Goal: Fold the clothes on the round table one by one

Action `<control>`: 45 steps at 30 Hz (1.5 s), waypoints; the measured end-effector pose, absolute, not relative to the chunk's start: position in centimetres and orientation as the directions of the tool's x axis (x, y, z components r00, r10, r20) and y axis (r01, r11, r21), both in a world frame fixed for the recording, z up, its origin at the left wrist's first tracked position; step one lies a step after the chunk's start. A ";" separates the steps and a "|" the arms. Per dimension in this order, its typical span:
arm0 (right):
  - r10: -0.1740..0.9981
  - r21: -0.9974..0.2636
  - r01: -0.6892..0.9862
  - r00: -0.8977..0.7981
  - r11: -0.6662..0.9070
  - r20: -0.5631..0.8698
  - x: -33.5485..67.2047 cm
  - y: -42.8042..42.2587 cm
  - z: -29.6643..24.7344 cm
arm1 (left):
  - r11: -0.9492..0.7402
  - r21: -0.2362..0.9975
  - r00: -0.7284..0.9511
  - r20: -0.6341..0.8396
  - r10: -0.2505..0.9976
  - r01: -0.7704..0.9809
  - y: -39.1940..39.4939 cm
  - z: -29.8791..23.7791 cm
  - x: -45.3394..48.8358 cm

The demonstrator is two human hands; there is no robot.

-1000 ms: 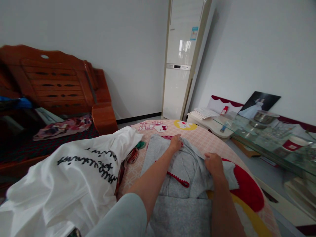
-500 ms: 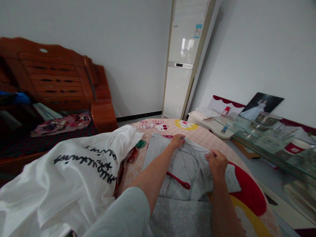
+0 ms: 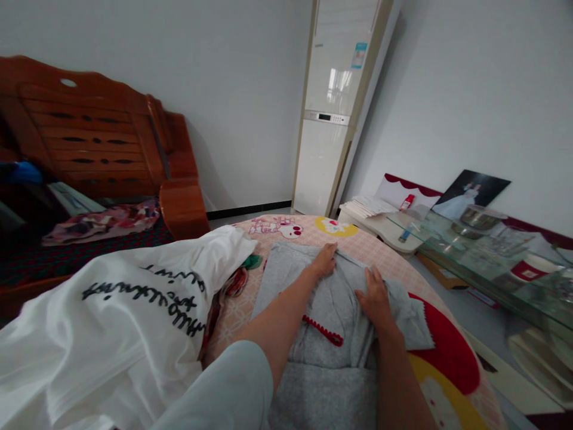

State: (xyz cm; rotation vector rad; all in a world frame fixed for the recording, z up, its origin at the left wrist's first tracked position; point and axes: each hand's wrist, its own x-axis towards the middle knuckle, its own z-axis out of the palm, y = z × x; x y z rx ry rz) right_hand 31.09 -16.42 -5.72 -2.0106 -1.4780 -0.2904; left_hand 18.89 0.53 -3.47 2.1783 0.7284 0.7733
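Note:
A grey garment (image 3: 322, 310) with red scalloped trim (image 3: 323, 330) lies spread on a round table (image 3: 358, 239) covered by a pink patterned cloth. My left hand (image 3: 324, 260) rests flat on the garment's far edge, fingers stretched out. My right hand (image 3: 373, 295) lies flat on the grey fabric a little nearer and to the right, fingers extended, holding nothing. A white T-shirt (image 3: 120, 316) with black script is heaped on the table's left side, with coloured cloth (image 3: 235, 283) poking out from under it.
A wooden bench (image 3: 98, 143) with a floral cloth (image 3: 102, 221) stands at the left. A tall white air-conditioner unit (image 3: 331, 113) stands in the corner. At the right, a low glass table (image 3: 483, 251) carries bowls and cups; a framed photo (image 3: 470, 191) leans on the wall.
My right hand let go of a pinched fold of grey fabric and now lies flat on the garment, slightly further left. My left hand flattened at the far edge. The view shifted slightly.

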 end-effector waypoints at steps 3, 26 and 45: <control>0.791 -0.360 0.914 0.357 -0.186 0.497 31.6 -16.3 -6.7 | -0.671 0.667 0.712 0.295 0.637 0.324 -0.1 -4.0 18.9; 0.688 -0.467 0.884 0.342 -0.006 0.640 31.3 -16.6 -4.1 | -0.814 0.349 0.831 0.147 0.537 0.465 -2.9 -3.9 19.2; 0.326 -0.390 0.373 0.927 -0.842 0.184 39.0 -23.7 -4.5 | -0.781 0.398 0.850 0.005 0.526 0.481 -9.7 -0.7 7.8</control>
